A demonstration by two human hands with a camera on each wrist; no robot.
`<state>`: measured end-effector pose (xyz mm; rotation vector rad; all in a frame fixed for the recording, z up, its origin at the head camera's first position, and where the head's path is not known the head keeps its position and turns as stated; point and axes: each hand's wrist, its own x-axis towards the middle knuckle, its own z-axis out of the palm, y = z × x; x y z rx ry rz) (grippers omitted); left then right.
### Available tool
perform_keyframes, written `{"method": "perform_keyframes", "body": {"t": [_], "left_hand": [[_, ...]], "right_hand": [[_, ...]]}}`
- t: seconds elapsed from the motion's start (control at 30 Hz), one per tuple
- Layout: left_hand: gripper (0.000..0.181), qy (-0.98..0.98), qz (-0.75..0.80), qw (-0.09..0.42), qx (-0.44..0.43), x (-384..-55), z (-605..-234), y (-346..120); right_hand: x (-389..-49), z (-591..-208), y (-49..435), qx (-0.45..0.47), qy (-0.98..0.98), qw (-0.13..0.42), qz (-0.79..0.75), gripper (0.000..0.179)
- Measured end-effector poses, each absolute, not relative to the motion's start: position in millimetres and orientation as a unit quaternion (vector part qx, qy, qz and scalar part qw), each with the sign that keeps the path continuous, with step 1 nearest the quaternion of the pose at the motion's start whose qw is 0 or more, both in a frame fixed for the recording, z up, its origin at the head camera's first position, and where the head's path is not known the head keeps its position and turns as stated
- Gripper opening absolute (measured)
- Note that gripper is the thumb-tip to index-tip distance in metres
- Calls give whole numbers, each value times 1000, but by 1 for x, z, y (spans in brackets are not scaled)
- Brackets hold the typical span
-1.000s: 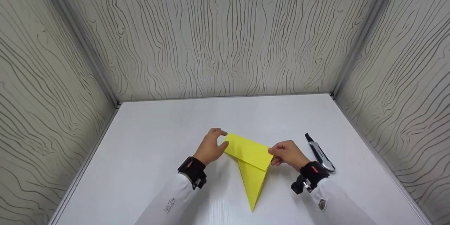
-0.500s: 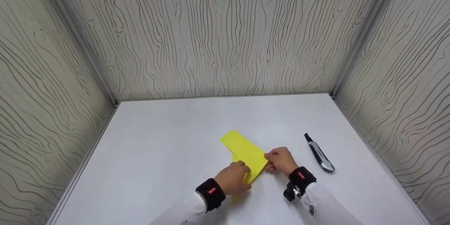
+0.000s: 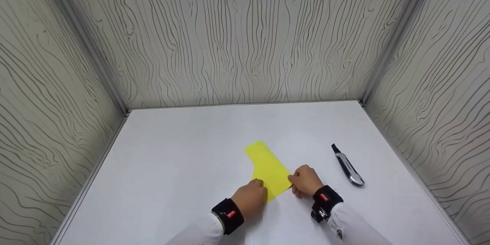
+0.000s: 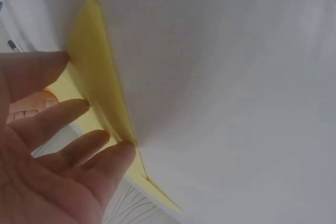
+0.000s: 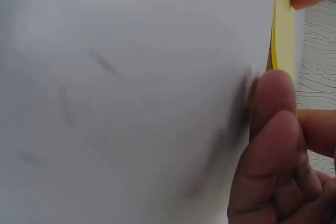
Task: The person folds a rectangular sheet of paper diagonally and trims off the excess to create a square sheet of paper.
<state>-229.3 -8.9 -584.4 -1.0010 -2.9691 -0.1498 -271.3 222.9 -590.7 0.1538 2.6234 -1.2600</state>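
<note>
One folded yellow paper [image 3: 271,169] on the white table [image 3: 180,153], its right corner pinched by the right hand [image 3: 306,181], fingertips of the loosely extended left hand [image 3: 249,200] resting against its near-left part, black wrist straps [image 3: 228,216], white sleeves [image 3: 201,230], utility knife [image 3: 347,166] farther right, wood-grain panels [image 3: 237,38] behind.

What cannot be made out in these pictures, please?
Head view: how far the yellow paper reaches under the left hand, which covers it.
Right wrist view: most of the left hand, cut off by the picture's edge.
Right wrist view: dark streaks on the white table, too blurred to tell marks from reflections.
Head view: any print on the red wristband labels, too small to read.
</note>
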Motion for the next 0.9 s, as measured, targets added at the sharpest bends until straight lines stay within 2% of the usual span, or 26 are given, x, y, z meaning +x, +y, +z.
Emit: {"method": "perform_keyframes", "body": {"t": [0.1, 0.33, 0.53, 0.73, 0.9], "left_hand": [[5, -946, -43, 14, -322, -228, -586, -10], [8, -947, -70, -16, -313, -225, -588, -10], [9, -948, -76, -22, -308, -224, -588, -10], [14, -949, -77, -33, -304, -225, -588, -10], [13, -948, -76, -35, -306, -226, -590, -12]], "right_hand": [[-269, -592, 226, 27, 913, 107, -393, 36], [-271, -588, 237, 37, 939, 91, -329, 39], [-282, -578, 264, 25, 968, -18, -249, 34], [-291, -581, 301, 31, 981, -103, -160, 50], [-291, -583, 328, 72, 983, -79, -148, 61]]}}
